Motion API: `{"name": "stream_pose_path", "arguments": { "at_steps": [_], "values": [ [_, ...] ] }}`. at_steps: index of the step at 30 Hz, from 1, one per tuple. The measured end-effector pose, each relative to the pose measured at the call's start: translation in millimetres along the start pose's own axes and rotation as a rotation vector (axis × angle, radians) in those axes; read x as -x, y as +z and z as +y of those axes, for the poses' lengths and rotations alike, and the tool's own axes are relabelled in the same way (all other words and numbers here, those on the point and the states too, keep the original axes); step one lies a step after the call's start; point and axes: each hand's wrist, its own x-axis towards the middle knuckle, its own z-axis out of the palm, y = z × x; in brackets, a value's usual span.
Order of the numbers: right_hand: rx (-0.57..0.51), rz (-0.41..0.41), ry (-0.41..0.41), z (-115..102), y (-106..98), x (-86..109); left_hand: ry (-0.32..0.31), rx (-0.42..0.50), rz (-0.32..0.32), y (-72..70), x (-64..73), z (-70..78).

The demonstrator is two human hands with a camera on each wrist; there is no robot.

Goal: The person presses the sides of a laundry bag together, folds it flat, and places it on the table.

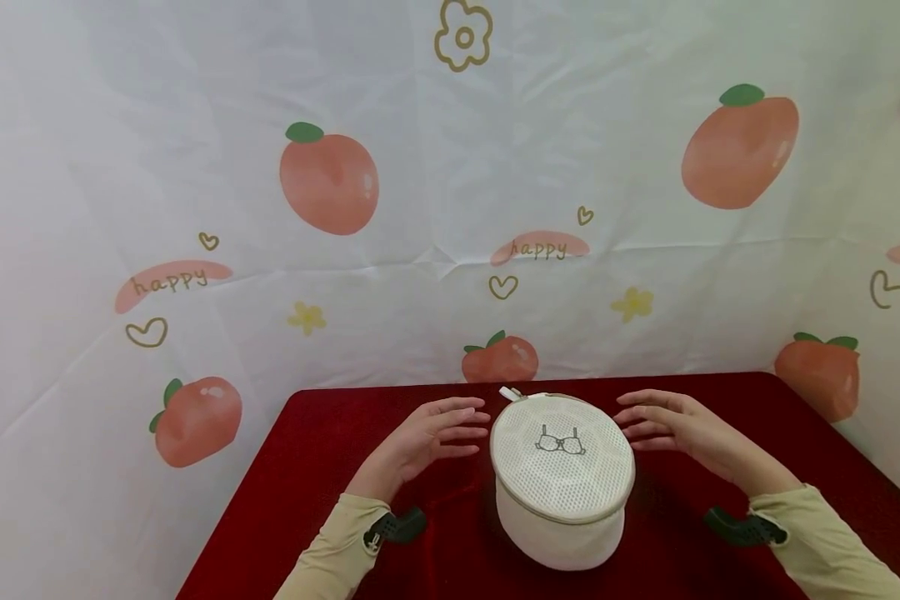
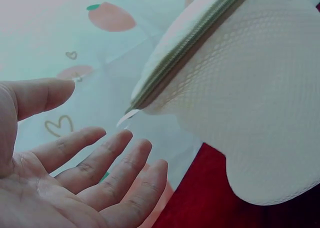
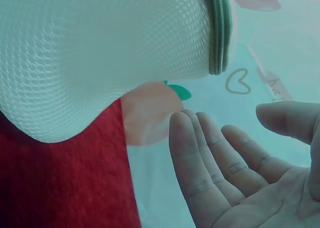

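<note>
A round white mesh laundry bag (image 1: 562,467) stands upright on the red cloth, with a small bra drawing on its lid. A zipper (image 2: 185,50) runs around the lid's edge, and its white pull tab (image 1: 508,393) lies at the back left. To the left of the bag, my left hand (image 1: 437,435) is held with fingers loosely extended and the palm turned toward it. On the opposite side my right hand (image 1: 678,427) mirrors this, its fingertips close to the lid's rim. In both wrist views the hands hold nothing, and gaps show between fingers and mesh.
The table is covered with a dark red cloth (image 1: 330,467). Behind it hangs a white backdrop (image 1: 420,167) printed with peaches, hearts and flowers. A dark device (image 1: 396,527) is strapped at the left wrist, and another dark device (image 1: 742,527) at the right.
</note>
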Motion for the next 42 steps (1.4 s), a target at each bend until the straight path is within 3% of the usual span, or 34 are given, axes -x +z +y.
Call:
{"name": "stream_pose_path", "arguments": {
  "at_steps": [17, 25, 42],
  "values": [
    [-0.082, -0.053, 0.021, 4.3, 14.7, -0.9, -0.023, 0.018, -0.004, 21.1, -0.5, -12.0],
    [-0.114, -0.036, 0.065, 7.8, 23.0, -0.2, -0.033, 0.02, 0.013, 26.5, 1.0, -19.7],
    [-0.159, -0.056, 0.031, 3.3, 28.5, -2.9, -0.013, -0.019, 0.07, 35.2, 2.1, -20.5]
  ]
}}
